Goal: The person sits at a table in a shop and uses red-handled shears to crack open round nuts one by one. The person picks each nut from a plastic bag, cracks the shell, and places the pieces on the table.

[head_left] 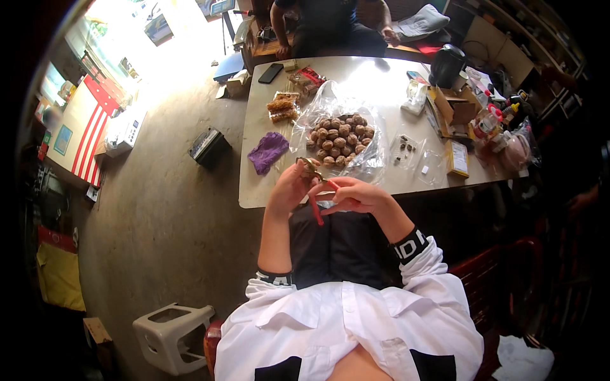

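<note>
Just in front of the table's near edge, my two hands meet at a plier-like nutcracker with red handles (316,211). My right hand (354,194) is closed on the handles, which spread apart, one pointing down toward my lap. At the metal jaw end, my left hand (291,187) has its fingers closed around a small brownish thing that looks like a walnut (307,166); fingers and jaws partly hide it. Beyond my hands, a heap of whole walnuts (342,136) lies on a clear plastic bag (375,155) spread over the white table (254,190).
Left of the walnuts lie a purple cloth or bag (268,152), packaged snacks (283,106) and a black phone (271,73). Small dark pieces (405,147), a yellow box (457,159), an opened carton (454,105) and a black kettle (447,65) stand right. Another person (330,28) sits opposite.
</note>
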Tool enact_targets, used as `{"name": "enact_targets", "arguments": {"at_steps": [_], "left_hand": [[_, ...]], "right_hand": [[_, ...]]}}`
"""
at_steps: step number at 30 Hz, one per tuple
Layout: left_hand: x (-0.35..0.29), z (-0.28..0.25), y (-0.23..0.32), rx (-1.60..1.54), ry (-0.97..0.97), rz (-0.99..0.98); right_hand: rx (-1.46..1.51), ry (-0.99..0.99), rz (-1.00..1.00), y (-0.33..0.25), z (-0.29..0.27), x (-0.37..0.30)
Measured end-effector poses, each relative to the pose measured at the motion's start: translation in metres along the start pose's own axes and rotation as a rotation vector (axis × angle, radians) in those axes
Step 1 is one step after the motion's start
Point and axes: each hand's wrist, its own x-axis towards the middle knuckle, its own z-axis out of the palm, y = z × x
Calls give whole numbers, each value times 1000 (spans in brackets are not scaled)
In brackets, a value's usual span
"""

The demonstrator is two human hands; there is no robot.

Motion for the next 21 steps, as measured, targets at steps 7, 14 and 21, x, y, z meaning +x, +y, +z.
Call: {"name": "enact_targets", "arguments": {"at_steps": [7, 14, 21], "left_hand": [[3, 3, -7, 60, 154, 144], [4, 10, -3, 101, 157, 214], [9, 5, -6, 37, 308, 175]], "right_hand": [[168, 57, -79, 21, -1, 8], [318, -22, -74, 14, -1, 10], [306, -46, -66, 18, -8, 15]]}}
